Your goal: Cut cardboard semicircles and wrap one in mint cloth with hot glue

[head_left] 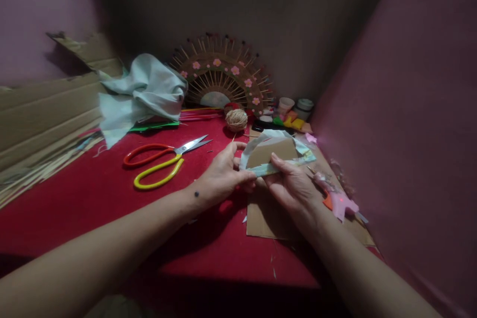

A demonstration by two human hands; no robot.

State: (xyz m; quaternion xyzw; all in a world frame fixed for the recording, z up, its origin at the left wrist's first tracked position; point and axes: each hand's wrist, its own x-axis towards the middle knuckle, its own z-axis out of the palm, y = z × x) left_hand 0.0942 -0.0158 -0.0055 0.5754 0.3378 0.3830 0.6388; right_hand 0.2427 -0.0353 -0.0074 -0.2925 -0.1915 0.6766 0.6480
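Note:
Both hands hold a half-round cardboard piece [274, 151] wrapped at its edges in pale cloth, lifted a little above the red cloth surface [112, 208]. My left hand [223, 174] pinches its left lower corner. My right hand [294, 186] grips the bottom edge, thumb pressing the cloth fold. Under my hands lies a flat cardboard sheet [264, 221]. A pink glue gun [341, 203] rests just right of my right hand.
Scissors [164, 159] with orange and yellow handles lie to the left. A ball of twine [236, 119], a stick fan decoration with pink flowers [223, 79], pale fabric [141, 94], small cups and felt scraps [294, 117] sit at the back. Cardboard panels [40, 114] lean at left.

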